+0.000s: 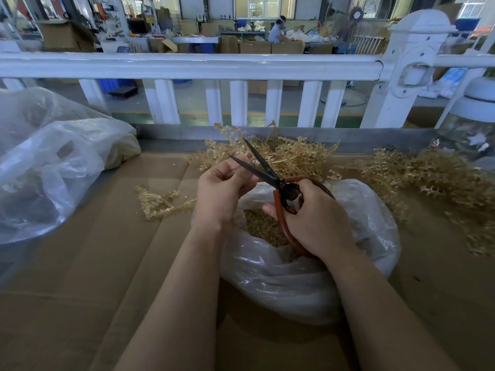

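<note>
Scissors [280, 184] up over the open mouth of the plastic bag [294, 285], blades spread in a wide V. The right hand [316, 220] is wrapped round the orange handle loops. The left hand [225, 191] has its fingers curled, pinching something thin and pale right at the blades; it is too small to make out properly.

Progress looks like mid-job. A good heap of small tan cut bits [263, 228] lies inside the bag, and one bare-looking sprig [160, 202] sits on the cardboard [93, 263] to the left. Plenty left, though: a tangle of tan sprigs [294, 156] just behind the hands, and a bigger pile [442, 180] off to the right.

The scissors' long axis runs diagonally, handles low near the person's right side, tips pointing up and away to the left, toward the white railing [187, 66].
</note>
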A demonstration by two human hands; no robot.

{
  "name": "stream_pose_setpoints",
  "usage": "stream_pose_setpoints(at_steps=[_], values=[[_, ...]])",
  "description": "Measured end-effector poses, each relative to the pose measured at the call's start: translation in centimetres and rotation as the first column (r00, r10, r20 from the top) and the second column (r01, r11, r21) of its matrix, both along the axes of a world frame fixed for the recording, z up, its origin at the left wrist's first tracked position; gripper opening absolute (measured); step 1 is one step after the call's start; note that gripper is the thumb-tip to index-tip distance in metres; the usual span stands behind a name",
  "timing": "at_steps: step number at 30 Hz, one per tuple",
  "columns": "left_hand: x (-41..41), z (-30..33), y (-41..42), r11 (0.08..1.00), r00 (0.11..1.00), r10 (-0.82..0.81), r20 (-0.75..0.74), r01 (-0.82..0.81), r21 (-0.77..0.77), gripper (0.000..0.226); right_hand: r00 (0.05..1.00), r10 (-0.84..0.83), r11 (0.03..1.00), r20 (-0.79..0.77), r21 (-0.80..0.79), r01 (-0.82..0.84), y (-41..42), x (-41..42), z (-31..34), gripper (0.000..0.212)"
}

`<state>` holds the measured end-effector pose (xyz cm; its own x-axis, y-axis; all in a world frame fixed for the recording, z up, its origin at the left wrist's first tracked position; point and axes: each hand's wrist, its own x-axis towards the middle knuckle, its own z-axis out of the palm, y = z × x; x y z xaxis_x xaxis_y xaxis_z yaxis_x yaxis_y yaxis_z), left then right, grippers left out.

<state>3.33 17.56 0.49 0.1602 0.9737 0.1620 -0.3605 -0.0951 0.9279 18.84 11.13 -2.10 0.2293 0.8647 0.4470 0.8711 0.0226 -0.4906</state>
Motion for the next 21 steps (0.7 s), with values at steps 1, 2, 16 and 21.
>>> stream_pose_setpoints(at_steps=[1,2,16,21], values=[[0.0,-0.05,0.03,1.0,1.0,-0.005,-0.002,0.005,0.001,0.025,1.0,0.0,1.0,-0.004,-0.002,0.0,0.01,-0.02,0.01,0.059],[-0.01,-0.08,0.04,1.0,1.0,-0.012,-0.005,0.012,0.004,0.026,1.0,0.0,1.0,-0.009,-0.004,0.0,0.02,-0.04,0.04,0.06],[0.1,0.14,-0.17,0.998,0.997,-0.069,0.02,0.069,-0.005,0.019,1.0,-0.007,0.998,-0.012,0.054,0.007,-0.36,-0.47,0.47,0.056],[0.09,0.23,-0.23,0.995,0.993,-0.098,0.065,0.098,0.001,0.015,1.0,-0.024,0.997,-0.001,0.067,0.024,-0.33,-0.39,0.44,0.067]])
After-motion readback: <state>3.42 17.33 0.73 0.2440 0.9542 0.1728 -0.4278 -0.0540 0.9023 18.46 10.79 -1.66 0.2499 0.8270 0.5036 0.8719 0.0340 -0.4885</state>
